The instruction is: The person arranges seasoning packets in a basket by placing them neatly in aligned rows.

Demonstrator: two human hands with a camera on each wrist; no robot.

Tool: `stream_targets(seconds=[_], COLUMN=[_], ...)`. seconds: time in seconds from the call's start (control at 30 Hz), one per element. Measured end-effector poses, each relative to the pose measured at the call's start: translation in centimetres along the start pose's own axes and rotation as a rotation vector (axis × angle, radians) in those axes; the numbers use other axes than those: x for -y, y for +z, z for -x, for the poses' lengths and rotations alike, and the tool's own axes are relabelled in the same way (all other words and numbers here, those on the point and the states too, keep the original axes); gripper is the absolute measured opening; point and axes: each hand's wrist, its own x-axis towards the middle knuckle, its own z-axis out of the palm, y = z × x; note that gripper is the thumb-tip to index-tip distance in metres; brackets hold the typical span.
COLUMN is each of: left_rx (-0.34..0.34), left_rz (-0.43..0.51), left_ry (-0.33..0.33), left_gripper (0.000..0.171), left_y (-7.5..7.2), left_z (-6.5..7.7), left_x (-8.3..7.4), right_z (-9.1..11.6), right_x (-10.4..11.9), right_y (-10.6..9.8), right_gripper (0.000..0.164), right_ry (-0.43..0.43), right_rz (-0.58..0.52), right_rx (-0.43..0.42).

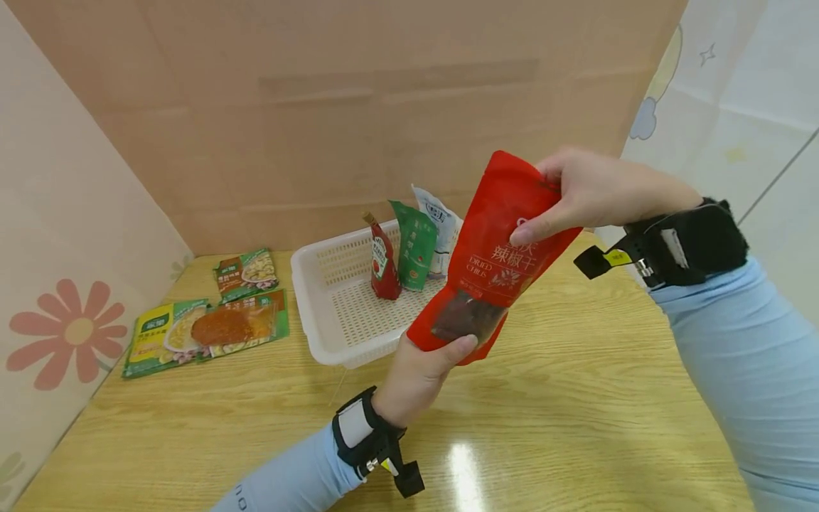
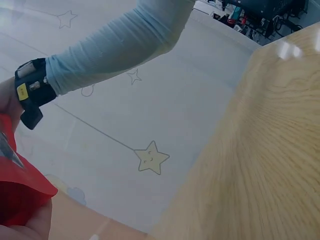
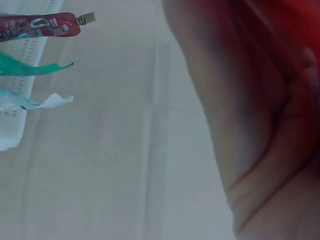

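Observation:
A red pouch of dried chilis hangs tilted over the table, in front of the basket's right side. My right hand pinches its upper right edge, thumb across the printed front. Down at the pouch's bottom end, my left hand grips the corner with the thumb over the dark window. The left wrist view shows only part of the red pouch and some fingers at its lower edge. In the right wrist view, the right hand fills the right side against blurred red packaging.
A white plastic basket holds a red ketchup pouch, a green pouch and a white pouch, all standing. Left of it lie several flat seasoning packets on the wooden table. A cardboard panel rises behind.

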Motion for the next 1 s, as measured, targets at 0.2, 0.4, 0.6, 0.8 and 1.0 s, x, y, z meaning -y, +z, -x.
stream_targets(seconds=[0.2,0.4,0.6,0.8,1.0], left_rx=[0.021,0.057,-0.080,-0.392,-0.590], left_rz=[-0.025,-0.099,-0.421,-0.852,-1.162], left_ry=[-0.036,-0.040,-0.008,0.127,-0.103], left_gripper=[0.056,0.060,0.073,0.073,0.075], left_y=[0.1,-0.3,-2.3,-6.8,-13.2], left_z=[0.0,-0.5,-1.4,-1.6,-0.8], left_x=[-0.2,-2.2,-7.2,-13.3,-16.3], right_z=[-0.7,-0.7,-0.6,-1.8,-4.7], right_x=[2.3,3.8,4.6,5.7,7.6], right_y=[-0.4,-1.1,-2.1,-1.8,0.8], right_gripper=[0.044,0.049,0.056,0.054,0.051], right_ry=[-0.038,-0.006,0.043,0.109,0.121], right_rz=[0.116,0.144,0.127,0.057,-0.020], right_rx=[0.196,0.165,0.020,-0.059,-0.062])
